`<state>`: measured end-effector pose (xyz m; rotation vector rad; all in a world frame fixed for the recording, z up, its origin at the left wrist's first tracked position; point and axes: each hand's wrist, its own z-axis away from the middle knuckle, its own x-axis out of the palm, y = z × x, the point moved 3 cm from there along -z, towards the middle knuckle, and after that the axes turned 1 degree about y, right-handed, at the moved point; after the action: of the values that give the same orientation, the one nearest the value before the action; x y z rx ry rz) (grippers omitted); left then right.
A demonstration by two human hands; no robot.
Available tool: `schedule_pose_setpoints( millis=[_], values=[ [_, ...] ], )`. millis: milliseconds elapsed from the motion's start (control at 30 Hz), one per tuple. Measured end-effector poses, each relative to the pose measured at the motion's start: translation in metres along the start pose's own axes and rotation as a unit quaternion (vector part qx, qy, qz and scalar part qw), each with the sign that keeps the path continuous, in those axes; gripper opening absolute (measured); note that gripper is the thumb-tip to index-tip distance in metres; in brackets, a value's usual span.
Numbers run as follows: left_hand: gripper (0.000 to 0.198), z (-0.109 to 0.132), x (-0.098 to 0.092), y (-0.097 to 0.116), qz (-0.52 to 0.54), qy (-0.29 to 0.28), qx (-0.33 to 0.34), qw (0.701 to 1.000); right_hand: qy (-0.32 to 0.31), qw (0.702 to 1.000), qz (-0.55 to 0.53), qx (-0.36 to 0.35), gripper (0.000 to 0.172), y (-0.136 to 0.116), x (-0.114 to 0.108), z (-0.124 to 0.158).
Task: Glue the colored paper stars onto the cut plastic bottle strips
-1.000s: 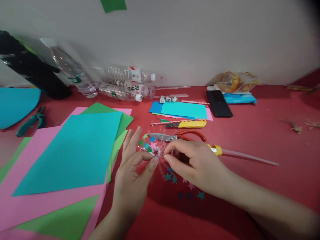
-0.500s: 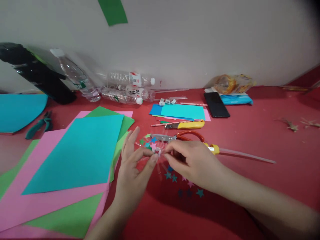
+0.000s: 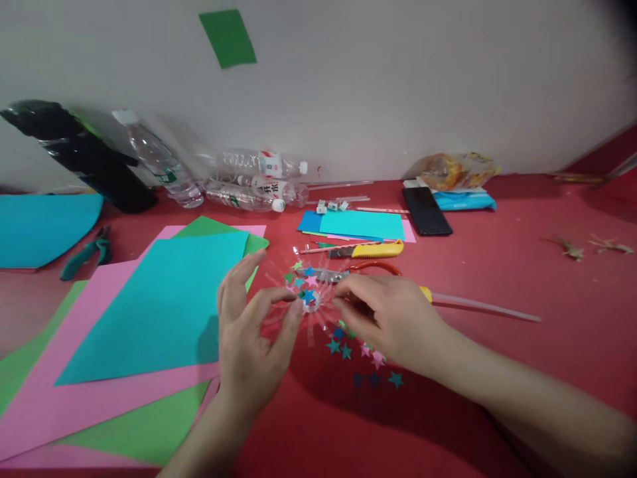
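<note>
A small clear plastic piece with fringed strips, dotted with paper stars, is being held between the two hands just above the red table. It is being pinched from one side by the thumb and forefinger of the left hand, whose other fingers are being kept spread and raised. From the other side it is being gripped by the curled fingertips of the right hand, which is mostly closed over it. Loose paper stars are lying just beneath the right hand. Just beyond the right hand's knuckles, orange-handled scissors are being partly hidden, and a yellow utility knife is lying a little farther off. Beside the left hand, on its outer side, a teal sheet is resting on pink and green sheets.
</note>
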<state>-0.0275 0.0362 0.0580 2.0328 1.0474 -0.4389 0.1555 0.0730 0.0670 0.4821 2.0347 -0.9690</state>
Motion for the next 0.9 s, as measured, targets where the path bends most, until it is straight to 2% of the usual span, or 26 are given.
schedule_pose_setpoints(
  millis=[100,200,367,467,567,667,900],
  values=[
    [0.006,-0.001,-0.002,-0.01,0.052,-0.004,-0.05,0.997,0.005,1.0,0.0,0.004,0.012,0.002,-0.008,0.0],
    [0.012,-0.002,0.0,-0.023,0.122,-0.03,-0.102,0.987,-0.011,0.998,0.026,0.048,0.012,0.006,-0.022,-0.001],
    [0.013,-0.004,0.005,-0.03,0.15,-0.087,-0.137,0.975,-0.095,0.974,0.159,0.128,0.028,0.019,-0.035,0.005],
    [0.009,-0.005,0.003,-0.026,0.121,-0.088,-0.119,0.982,-0.147,0.951,0.223,0.156,0.033,0.033,-0.03,0.021],
    [0.018,-0.005,0.001,-0.02,0.087,-0.085,-0.073,0.99,-0.179,0.927,0.274,0.185,0.03,0.048,-0.025,0.039],
    [0.015,-0.005,0.0,-0.016,0.074,-0.083,-0.039,0.993,-0.21,0.907,0.287,0.225,0.029,0.058,-0.024,0.05],
    [0.007,-0.007,0.003,-0.012,0.074,-0.068,-0.033,0.994,-0.192,0.912,0.273,0.238,0.026,0.06,-0.025,0.054]
  ],
)
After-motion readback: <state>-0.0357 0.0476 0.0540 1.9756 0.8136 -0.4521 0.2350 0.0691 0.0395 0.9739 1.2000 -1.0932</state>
